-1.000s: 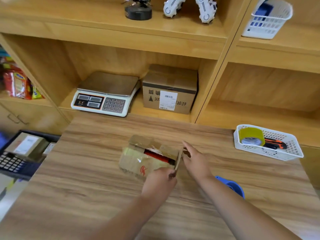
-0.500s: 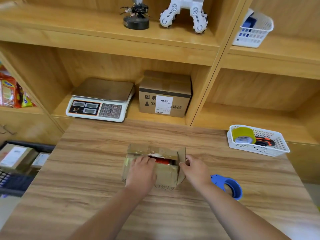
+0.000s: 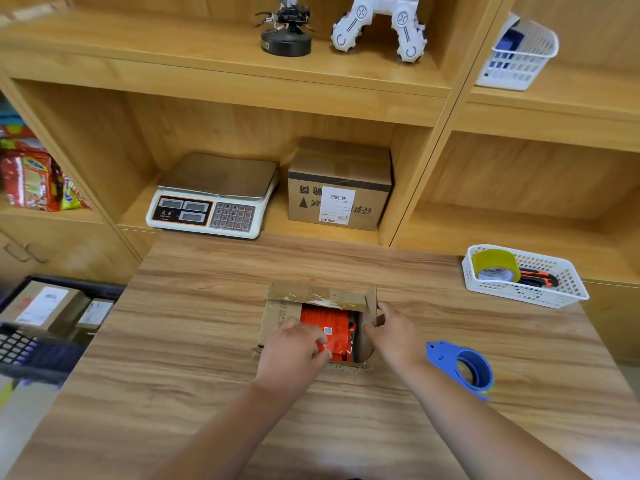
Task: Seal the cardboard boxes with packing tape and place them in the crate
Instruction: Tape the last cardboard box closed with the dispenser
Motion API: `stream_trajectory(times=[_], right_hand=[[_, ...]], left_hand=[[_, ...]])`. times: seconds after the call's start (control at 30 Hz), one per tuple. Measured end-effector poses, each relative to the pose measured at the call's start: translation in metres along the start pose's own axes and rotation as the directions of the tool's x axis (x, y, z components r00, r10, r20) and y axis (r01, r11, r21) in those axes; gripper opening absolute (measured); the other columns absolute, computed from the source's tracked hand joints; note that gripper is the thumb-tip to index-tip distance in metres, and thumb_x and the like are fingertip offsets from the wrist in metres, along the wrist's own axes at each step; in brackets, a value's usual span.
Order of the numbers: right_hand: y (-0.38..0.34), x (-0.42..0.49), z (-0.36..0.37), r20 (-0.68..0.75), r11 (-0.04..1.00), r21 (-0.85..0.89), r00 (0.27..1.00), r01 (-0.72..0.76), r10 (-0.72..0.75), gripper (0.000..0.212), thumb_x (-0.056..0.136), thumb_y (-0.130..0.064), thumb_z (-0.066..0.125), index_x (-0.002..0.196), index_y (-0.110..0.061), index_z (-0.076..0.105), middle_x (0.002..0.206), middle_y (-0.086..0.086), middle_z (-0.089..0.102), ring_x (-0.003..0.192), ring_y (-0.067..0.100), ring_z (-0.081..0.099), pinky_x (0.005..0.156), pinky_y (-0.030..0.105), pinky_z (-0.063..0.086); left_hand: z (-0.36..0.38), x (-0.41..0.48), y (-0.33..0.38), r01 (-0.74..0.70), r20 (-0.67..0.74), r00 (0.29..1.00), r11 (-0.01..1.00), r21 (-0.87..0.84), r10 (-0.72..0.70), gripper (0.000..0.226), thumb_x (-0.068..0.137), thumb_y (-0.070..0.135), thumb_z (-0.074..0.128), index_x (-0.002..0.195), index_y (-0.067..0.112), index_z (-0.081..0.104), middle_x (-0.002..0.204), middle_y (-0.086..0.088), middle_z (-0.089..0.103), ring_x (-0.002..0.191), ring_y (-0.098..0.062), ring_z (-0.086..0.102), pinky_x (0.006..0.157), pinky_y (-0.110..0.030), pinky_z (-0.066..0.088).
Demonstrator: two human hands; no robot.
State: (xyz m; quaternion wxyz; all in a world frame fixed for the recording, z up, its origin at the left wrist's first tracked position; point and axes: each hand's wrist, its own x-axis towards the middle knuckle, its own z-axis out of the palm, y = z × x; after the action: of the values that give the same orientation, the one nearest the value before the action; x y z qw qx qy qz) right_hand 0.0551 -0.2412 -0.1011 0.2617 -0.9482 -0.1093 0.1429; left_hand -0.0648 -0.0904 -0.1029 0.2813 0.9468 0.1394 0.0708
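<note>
Left hand (image 3: pixel 292 355): placed inside the open top, fingers curled over the near edge of the red packet (image 3: pixel 329 327), which is gripped.
Right hand (image 3: pixel 394 337): clamped on the right flap of the cardboard box (image 3: pixel 318 294), thumb inside and fingers outside; the flap is held upright.
Hands: set apart, one at each side of the opening.
Cardboard box: stood unsealed on the table (image 3: pixel 207 341), well apart from the crate; old tape is seen on the far flap.
Red packet: lying inside the box; a small square code is printed on it, other writing too small to read.
Tape dispenser (image 3: pixel 460 367): blue, laid on the table just right of the right forearm.
White basket (image 3: pixel 526 296): a yellow-green tape roll (image 3: pixel 495 268) and an orange-and-black knife (image 3: pixel 538 277) are held in it.
Crate (image 3: pixel 69 289): dark, at the table's left edge; boxes with white labels (image 3: pixel 41 304) are held in it.
Scale (image 3: pixel 211 199): on the shelf; number keys are legible, the red brand mark is not.
Shelf box (image 3: pixel 341 188): beside the scale; a barcode label and upside-down black characters are shown.
</note>
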Motion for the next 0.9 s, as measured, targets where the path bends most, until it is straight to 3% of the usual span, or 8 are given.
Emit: stream_trajectory(times=[0.13,0.27,0.5,0.63,0.8,0.9], right_hand=[[-0.004,-0.011,0.008,0.043,0.998,0.033,0.998,0.047,-0.048,0.052,0.078,-0.033,0.066,0.125,-0.033,0.045,0.104,-0.007,0.064,0.099,0.018,0.062,0.071,0.029,0.047],[-0.003,-0.018,0.013,0.035,0.996,-0.045,0.997,0.072,-0.070,0.058,0.083,-0.026,0.061,0.136,-0.026,0.038,0.119,0.000,0.061,0.105,0.021,0.059,0.075,0.028,0.046],[0.001,-0.030,0.019,-0.045,0.973,-0.220,0.995,0.075,-0.087,0.043,0.085,-0.009,0.048,0.127,-0.017,0.039,0.099,0.004,0.065,0.088,0.027,0.065,0.067,0.033,0.050],[0.002,-0.037,0.020,-0.073,0.939,-0.335,0.991,0.084,-0.115,0.052,0.083,-0.007,0.049,0.131,-0.019,0.036,0.094,0.001,0.065,0.083,0.022,0.065,0.058,0.026,0.038],[0.005,-0.044,0.017,-0.111,0.912,-0.406,0.987,0.060,-0.114,0.047,0.084,-0.007,0.045,0.129,-0.018,0.040,0.099,-0.001,0.064,0.084,0.021,0.065,0.057,0.026,0.036],[0.007,-0.051,0.016,-0.089,0.886,-0.457,0.987,0.076,-0.131,0.044,0.082,-0.007,0.046,0.124,-0.016,0.041,0.098,-0.002,0.062,0.082,0.020,0.063,0.058,0.027,0.034]], left_hand=[[0.002,-0.001,-0.006,-0.040,0.124,0.992,0.993,0.112,0.026,0.044,0.079,0.055,0.059,0.117,0.033,0.057,0.110,0.017,0.055,0.112,-0.003,0.035,0.090,-0.020,0.023],[0.010,-0.007,-0.013,-0.089,0.295,0.955,0.971,0.220,0.021,0.063,0.077,0.060,0.059,0.130,0.029,0.048,0.125,0.009,0.048,0.126,-0.011,0.029,0.104,-0.026,0.020],[0.022,-0.018,-0.007,-0.084,0.388,0.921,0.985,0.148,0.020,0.057,0.080,0.059,0.058,0.127,0.027,0.052,0.124,0.007,0.050,0.118,-0.013,0.045,0.091,-0.024,0.034],[0.025,-0.017,0.000,-0.086,0.443,0.897,0.987,0.136,0.018,0.054,0.080,0.061,0.056,0.124,0.029,0.053,0.123,0.008,0.054,0.115,-0.013,0.049,0.087,-0.026,0.039],[0.024,-0.015,0.005,-0.149,0.315,0.942,0.984,0.097,0.111,0.036,0.082,0.053,0.057,0.110,0.030,0.061,0.109,0.012,0.060,0.104,-0.009,0.053,0.077,-0.020,0.037],[0.019,-0.004,0.003,-0.152,0.199,0.972,0.983,0.106,0.129,0.043,0.079,0.048,0.064,0.119,0.033,0.057,0.116,0.013,0.055,0.112,-0.008,0.044,0.083,-0.018,0.030]])
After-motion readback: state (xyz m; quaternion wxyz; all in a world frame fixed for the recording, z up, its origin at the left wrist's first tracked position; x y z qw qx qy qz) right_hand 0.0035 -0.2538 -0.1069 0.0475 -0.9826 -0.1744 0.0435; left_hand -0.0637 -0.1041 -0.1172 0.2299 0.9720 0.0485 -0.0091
